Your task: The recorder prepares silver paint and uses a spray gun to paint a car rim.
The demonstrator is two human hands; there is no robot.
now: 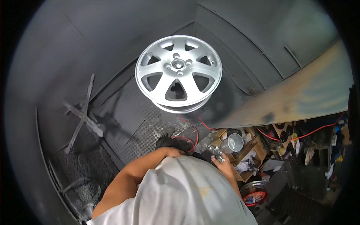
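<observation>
Shirt: pale grey-white [176,187], fills the lower middle; yellowish stain on the front.
Left hand: [173,152] at the shirt front, forearm bent in across the body. Fingers mostly out of sight; can't tell if curled or loose, or if they hold anything.
Right hand: [224,167] low, right of the shirt, fingers wrapped on the spray gun's grip.
Spray gun: [217,153] metal, held just left of the open boxes, well apart from the wheel.
Wheel: [165,85] the silver one, top centre ahead of both hands, face up toward the camera. Seven spokes, four bolt holes round the hub; lower barrel edge visible. Support under it hidden.
Right-side clutter: metal can with red label [255,198] near the right forearm; cardboard box [258,150] with crumpled paper [245,165]; metal cup [235,142] among the cartons.
Hose: red [197,135], loops over the floor near the shoe; a red line also runs across the clutter at right.
Shoe: dark [165,141], just beyond the left hand.
Floor: dark, studded [144,129].
Stand: cross-shaped, grey-coated [84,118], left of the wheel.
Panel: tan with dark smudges [300,90], right.
Walls: grey [108,33], behind the wheel.
</observation>
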